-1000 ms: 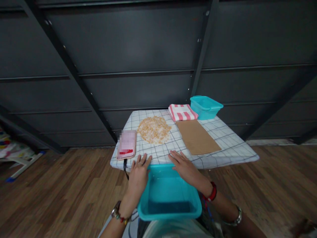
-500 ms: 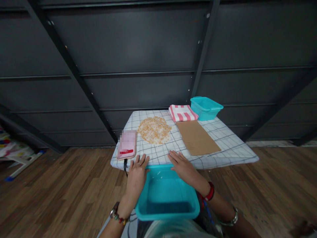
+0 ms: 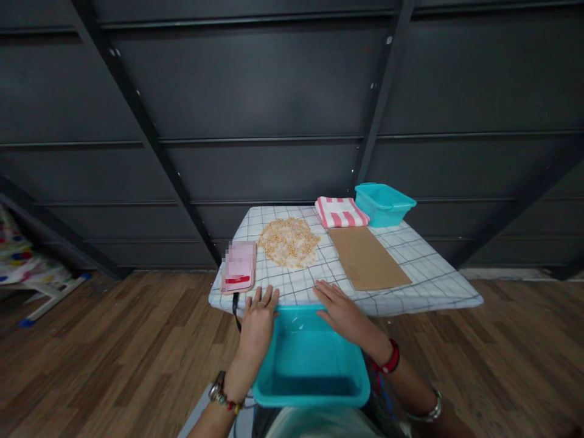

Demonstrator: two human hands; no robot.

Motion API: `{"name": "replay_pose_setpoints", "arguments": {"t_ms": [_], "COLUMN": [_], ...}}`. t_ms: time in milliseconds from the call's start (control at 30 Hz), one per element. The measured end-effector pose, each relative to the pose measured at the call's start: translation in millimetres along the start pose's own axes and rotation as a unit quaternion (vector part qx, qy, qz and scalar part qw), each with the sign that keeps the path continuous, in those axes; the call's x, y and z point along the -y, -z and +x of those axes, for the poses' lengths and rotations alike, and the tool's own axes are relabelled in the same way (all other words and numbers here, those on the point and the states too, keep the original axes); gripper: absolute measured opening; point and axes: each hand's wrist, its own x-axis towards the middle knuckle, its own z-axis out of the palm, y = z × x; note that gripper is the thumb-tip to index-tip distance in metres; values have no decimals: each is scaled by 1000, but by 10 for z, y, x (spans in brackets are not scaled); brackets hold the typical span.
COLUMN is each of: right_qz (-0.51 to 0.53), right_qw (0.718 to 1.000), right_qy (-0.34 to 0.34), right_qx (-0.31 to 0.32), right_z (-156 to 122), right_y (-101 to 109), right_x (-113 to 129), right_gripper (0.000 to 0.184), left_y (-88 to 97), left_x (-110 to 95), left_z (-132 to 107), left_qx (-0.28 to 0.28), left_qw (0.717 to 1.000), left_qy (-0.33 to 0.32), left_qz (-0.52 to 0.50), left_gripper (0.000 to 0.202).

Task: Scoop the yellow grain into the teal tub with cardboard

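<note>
My left hand (image 3: 258, 319) lies flat at the table's front edge, fingers stretched out, beside the upper left corner of a turquoise plastic basin (image 3: 314, 359). Across from it, my right hand (image 3: 341, 311) rests open on the edge by the basin's upper right corner. The basin sits low against the table, and its visible inside holds nothing. Beyond my hands, a flat pile of yellow kernels mixed with white grains (image 3: 289, 242) is spread on the checked tablecloth (image 3: 292, 286). A pink phone-like case (image 3: 239, 266) lies left of the pile, close to my left fingers.
A brown cardboard sheet (image 3: 368, 258) lies right of the pile. Behind it are a folded pink-and-white striped towel (image 3: 342, 213) and a second turquoise basin (image 3: 384, 205). A dark panelled wall (image 3: 274, 91) stands behind the table. A black cord (image 3: 236, 310) hangs below the case.
The whole view has shifted slightly, so everything sits a little further right and lower. Both hands keep nearly the same place on the table edge.
</note>
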Motion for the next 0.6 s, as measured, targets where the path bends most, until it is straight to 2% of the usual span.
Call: {"name": "replay_pose_setpoints", "arguments": {"t_ms": [200, 400, 600], "right_qz": [1, -4, -7], "right_qw": [1000, 1000, 998], "right_qy": [17, 23, 63], "right_qx": [-4, -11, 1], "right_z": [67, 137, 142], "right_y": [83, -58, -142], "right_x": [62, 77, 39], "right_gripper": [48, 47, 50], "left_y": [24, 50, 40], "left_x": [22, 0, -18], "left_z": [-3, 2, -13], "left_qx": [9, 17, 17], "left_qw": [1000, 1000, 1000], "left_qy": [-7, 0, 2], "left_qz": [7, 14, 12], "left_gripper": [50, 49, 53]}}
